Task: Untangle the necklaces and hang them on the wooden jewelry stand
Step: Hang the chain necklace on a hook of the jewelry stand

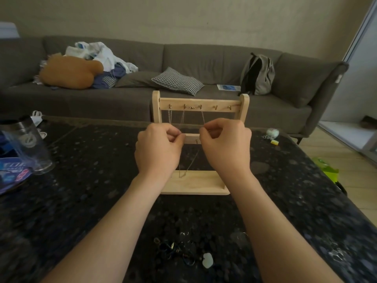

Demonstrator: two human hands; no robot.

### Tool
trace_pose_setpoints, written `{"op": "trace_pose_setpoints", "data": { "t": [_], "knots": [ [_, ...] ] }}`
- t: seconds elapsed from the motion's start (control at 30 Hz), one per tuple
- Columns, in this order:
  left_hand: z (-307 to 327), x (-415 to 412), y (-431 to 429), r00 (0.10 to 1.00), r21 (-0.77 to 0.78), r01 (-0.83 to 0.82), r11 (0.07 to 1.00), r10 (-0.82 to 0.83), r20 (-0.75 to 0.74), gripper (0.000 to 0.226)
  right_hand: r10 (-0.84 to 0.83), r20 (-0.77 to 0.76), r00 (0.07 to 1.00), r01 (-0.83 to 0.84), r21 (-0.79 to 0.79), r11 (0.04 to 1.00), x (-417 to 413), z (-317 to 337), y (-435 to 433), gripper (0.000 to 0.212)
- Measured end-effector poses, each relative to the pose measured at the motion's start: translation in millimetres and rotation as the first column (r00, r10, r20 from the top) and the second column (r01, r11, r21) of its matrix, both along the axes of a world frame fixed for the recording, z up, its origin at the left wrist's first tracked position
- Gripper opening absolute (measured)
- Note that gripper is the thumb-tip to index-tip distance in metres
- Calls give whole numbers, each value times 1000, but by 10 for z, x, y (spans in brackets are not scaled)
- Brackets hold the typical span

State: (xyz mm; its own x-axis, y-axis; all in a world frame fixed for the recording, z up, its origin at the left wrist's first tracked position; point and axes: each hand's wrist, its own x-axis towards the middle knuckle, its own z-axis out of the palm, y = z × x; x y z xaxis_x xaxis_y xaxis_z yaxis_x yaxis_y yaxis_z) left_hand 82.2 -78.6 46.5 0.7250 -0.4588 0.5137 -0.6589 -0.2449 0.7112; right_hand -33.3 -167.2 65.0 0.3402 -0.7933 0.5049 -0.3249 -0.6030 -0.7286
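lower rail [191, 138] partly hidden, tabletop necklaces [183, 252] blurred

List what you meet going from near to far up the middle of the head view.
Nearest, the tangle of dark necklaces on the table → jewelry stand's base → left hand and right hand, both pinching a thin chain → stand's top rail with hooks → houndstooth cushion → grey sofa.

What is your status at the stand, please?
Left hand, right hand pinching thin silver chain. It hangs from top hooks of pale wooden jewelry stand. Dark tangled necklaces lie nearside.
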Motion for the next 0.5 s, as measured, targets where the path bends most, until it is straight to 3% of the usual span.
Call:
{"op": "trace_pose_setpoints", "data": {
  "t": [0.5],
  "knots": [
    [-42, 1, 50, 999, 18, 39, 999, -39, 4, 13, -18, -22, 1000, 18, 9, 1000, 0, -58, 73, 11]
  ]
}}
